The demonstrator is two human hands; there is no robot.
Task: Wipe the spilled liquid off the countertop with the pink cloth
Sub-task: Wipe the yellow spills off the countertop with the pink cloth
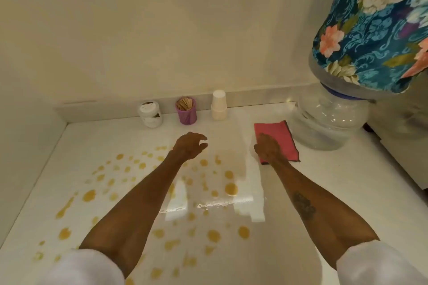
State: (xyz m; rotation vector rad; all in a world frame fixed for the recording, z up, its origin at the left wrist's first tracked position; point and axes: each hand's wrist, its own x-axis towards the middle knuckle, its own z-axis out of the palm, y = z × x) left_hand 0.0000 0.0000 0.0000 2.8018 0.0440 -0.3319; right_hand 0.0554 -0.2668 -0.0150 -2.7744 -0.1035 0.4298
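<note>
Two hands show over the counter [301, 192]: the left hand [190, 146] and the right hand [268, 148]. One pink cloth [278, 136] lies near the back right. Along the back edge stand one white jar [150, 114], one purple holder [186, 111] of wooden sticks too many to count, and one stack of cups [219, 105]. One water bottle [328, 120] stands at the right. Yellow drops [230, 188] number several dozen.

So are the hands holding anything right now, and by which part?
Nothing is clearly held. The right hand rests on the near left part of the pink cloth, which lies flat on the countertop. The left hand hovers empty, fingers spread.
</note>
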